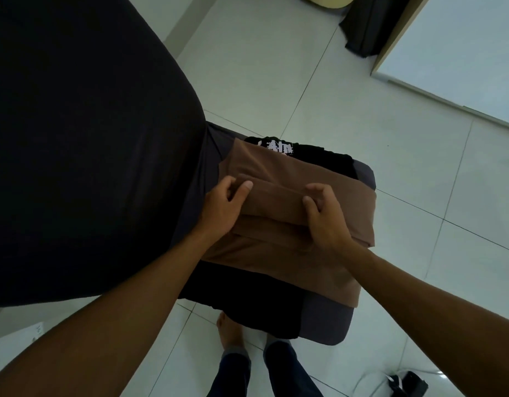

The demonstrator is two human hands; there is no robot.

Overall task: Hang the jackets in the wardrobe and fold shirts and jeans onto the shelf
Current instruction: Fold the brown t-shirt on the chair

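Note:
A brown shirt (279, 253) lies partly folded on a grey cushioned seat (327, 322), spread over a black garment with white print (279, 146). A folded band of the brown cloth runs across the middle. My left hand (223, 204) pinches the left end of that band between thumb and fingers. On the right end, my right hand (324, 216) grips the fold with curled fingers. Both forearms reach in from the bottom of the view.
A large black cloth-covered surface (75, 138) fills the left side. White floor tiles (362, 96) surround the seat. A white panel with a wooden edge (453, 53) stands at top right, dark fabric (365, 27) beside it. A dark object (407, 382) lies on the floor at bottom right.

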